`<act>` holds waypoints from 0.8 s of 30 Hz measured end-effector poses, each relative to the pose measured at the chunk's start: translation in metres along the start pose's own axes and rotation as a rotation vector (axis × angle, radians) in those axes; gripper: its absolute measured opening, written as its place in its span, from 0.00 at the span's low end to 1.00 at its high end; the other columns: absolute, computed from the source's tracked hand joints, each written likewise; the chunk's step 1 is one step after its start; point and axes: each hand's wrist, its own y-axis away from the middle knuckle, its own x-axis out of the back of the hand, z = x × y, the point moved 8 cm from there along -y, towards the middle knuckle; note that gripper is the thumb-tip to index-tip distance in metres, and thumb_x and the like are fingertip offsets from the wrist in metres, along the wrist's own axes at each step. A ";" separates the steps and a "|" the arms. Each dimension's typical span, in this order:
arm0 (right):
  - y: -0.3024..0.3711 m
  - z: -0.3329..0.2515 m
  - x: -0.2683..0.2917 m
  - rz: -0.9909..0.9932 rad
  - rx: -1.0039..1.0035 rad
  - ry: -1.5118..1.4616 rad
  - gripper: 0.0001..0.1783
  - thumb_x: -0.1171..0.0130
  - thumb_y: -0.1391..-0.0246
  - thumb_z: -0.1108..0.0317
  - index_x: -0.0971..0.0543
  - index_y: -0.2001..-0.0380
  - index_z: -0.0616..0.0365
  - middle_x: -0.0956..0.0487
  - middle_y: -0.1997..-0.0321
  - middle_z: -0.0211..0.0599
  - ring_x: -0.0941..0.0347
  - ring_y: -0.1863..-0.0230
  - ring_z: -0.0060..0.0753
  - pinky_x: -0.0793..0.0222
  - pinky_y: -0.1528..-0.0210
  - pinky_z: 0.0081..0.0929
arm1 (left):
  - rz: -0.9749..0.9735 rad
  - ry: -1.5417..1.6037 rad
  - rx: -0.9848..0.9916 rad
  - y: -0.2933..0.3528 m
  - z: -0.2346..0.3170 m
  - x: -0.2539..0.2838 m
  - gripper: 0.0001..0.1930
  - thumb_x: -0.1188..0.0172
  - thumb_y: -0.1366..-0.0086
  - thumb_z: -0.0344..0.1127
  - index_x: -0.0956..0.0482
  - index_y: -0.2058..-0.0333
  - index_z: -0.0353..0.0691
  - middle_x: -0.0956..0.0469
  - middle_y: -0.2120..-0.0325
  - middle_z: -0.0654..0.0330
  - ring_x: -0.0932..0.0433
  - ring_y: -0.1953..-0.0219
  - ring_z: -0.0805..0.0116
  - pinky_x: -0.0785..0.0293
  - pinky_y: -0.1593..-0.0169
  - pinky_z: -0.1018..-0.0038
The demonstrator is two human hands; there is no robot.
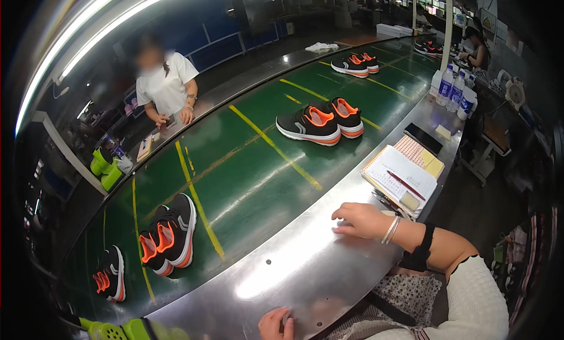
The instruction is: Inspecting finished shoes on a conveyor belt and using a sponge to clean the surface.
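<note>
My right hand [359, 220] rests on the bare metal counter [294, 252], with its fingers loosely bent and apart and nothing in them. Near its wrist lies an open notebook [399, 174] with a dark red pen [405, 185] across the page. My left hand [276, 324] is at the counter's near edge, partly cut off by the lower border; its thumb stands apart from its fingers, and I see nothing held. Beyond the counter, a green conveyor belt [247, 190] carries pairs of black sneakers with orange linings; the closest pairs are sneakers [320, 124] ahead and sneakers [170, 234] to the left.
A black phone [423, 138] and several bottles [449, 87] stand or lie at the counter's right. More sneakers [110, 274] are at far left, others [354, 64] farther back. Across the belt stands a person [167, 84] in white. A lime-green object [111, 330] is at lower left.
</note>
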 end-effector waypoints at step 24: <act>0.083 -0.017 -0.028 0.319 0.023 -0.205 0.08 0.44 0.47 0.60 0.23 0.72 0.51 0.25 0.73 0.28 0.26 0.70 0.33 0.32 0.72 0.28 | -0.095 -0.668 0.562 -0.218 -0.266 0.197 0.35 0.28 0.64 0.39 0.28 0.52 0.41 0.42 0.43 0.40 0.39 0.42 0.45 0.36 0.44 0.63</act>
